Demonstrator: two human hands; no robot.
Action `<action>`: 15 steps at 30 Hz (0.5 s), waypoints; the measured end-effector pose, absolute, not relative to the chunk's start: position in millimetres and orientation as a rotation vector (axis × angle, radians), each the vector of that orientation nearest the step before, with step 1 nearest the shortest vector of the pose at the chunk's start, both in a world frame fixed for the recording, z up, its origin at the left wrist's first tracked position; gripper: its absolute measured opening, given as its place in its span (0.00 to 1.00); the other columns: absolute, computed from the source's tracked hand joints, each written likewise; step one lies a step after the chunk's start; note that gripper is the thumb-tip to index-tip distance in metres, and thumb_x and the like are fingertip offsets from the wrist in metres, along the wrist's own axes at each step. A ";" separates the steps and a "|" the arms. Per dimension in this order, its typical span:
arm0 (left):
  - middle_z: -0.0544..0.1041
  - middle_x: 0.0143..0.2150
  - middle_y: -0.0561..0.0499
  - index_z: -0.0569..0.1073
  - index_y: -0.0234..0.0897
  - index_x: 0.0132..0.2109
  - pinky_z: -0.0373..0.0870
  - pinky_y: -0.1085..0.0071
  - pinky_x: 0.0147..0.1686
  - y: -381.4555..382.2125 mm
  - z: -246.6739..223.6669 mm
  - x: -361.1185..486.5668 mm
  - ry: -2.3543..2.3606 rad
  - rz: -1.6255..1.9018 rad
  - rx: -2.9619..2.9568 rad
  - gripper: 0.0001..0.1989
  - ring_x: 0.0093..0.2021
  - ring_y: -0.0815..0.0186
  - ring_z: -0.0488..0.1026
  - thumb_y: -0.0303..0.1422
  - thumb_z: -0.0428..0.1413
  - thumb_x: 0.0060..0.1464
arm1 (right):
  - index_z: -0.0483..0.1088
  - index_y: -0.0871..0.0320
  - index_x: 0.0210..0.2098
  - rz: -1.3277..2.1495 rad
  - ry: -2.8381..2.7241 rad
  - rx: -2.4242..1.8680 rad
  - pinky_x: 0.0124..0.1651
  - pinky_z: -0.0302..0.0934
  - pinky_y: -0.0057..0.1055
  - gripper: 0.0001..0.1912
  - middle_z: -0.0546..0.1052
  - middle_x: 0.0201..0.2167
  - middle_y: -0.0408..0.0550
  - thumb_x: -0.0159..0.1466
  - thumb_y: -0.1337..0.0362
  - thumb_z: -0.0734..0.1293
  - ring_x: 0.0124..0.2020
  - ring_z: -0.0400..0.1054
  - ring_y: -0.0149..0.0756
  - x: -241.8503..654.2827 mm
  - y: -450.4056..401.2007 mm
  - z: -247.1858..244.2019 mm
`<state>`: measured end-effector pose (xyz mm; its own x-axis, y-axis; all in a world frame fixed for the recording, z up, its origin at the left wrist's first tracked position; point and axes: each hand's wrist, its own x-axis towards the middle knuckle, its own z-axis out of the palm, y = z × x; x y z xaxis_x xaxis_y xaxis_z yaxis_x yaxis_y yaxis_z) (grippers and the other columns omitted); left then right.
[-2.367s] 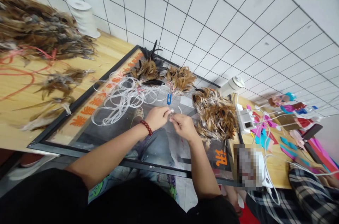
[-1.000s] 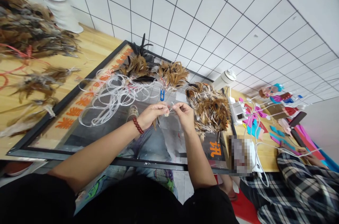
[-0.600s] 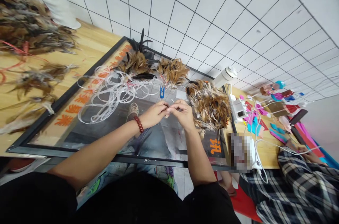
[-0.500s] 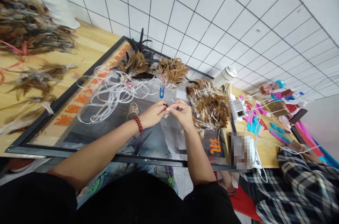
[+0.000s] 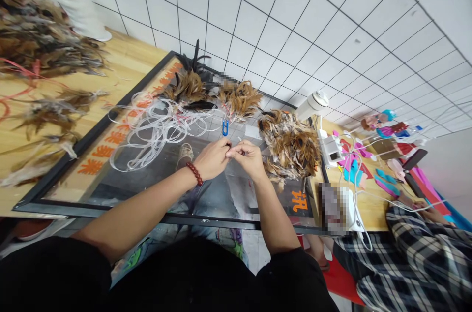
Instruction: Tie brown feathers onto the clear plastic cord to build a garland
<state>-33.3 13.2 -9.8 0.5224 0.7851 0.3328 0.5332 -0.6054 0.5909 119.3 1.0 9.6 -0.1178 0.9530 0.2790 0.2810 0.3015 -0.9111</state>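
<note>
My left hand, with a red bead bracelet at the wrist, is closed, its fingertips pinched together. Against it my right hand is also closed, thumb and forefinger meeting the left fingers. Whatever lies between the fingertips is too small to make out. Just beyond the hands are blue thread snips and a bundle of brown feathers. A larger heap of brown feathers lies to the right of my right hand. Coils of clear white cord spread to the left of my left hand.
A black-framed glass panel lies under the hands. Dark-tipped feathers stand at its back. At left are a white spool and a feather pile. A white bottle, power strip and a person in a plaid sleeve are right.
The hands stay together, with the fingers shifting slightly; my left hand has turned a little more back-up. The view has moved slightly. The feathers and cord lie as before.
</note>
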 end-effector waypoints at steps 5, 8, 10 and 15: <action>0.68 0.38 0.47 0.67 0.36 0.26 0.65 0.65 0.41 15.0 -7.4 -33.6 1.024 0.900 2.188 0.17 0.38 0.64 0.68 0.33 0.42 0.61 | 0.76 0.54 0.35 0.852 -1.455 -1.119 0.40 0.60 0.30 0.11 0.74 0.31 0.45 0.59 0.55 0.67 0.34 0.66 0.32 132.3 8.8 5.3; 0.66 0.38 0.47 0.66 0.36 0.26 0.65 0.67 0.42 17.6 -6.9 -33.7 0.965 0.978 2.044 0.17 0.38 0.66 0.68 0.33 0.42 0.61 | 0.73 0.52 0.45 0.930 -1.557 -1.134 0.42 0.62 0.31 0.16 0.74 0.41 0.47 0.60 0.55 0.66 0.37 0.67 0.33 141.1 12.9 2.2; 0.66 0.38 0.48 0.68 0.36 0.26 0.66 0.68 0.41 18.3 -6.7 -33.7 0.938 0.991 1.986 0.18 0.36 0.67 0.67 0.34 0.42 0.61 | 0.72 0.52 0.48 0.980 -1.606 -1.134 0.41 0.62 0.31 0.18 0.73 0.44 0.47 0.59 0.55 0.66 0.36 0.67 0.32 141.8 13.4 0.5; 0.66 0.39 0.48 0.72 0.36 0.26 0.66 0.68 0.43 17.7 -6.9 -32.7 0.907 0.986 1.968 0.17 0.37 0.67 0.68 0.35 0.45 0.58 | 0.75 0.55 0.37 0.965 -1.560 -1.179 0.37 0.62 0.30 0.12 0.75 0.32 0.45 0.57 0.55 0.69 0.30 0.66 0.31 133.1 10.0 1.7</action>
<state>-32.7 17.7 -6.9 0.4541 0.8286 0.3276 0.2577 -0.4741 0.8419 133.1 10.0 1.7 -0.1131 0.9711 0.2101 0.2457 0.2322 -0.9411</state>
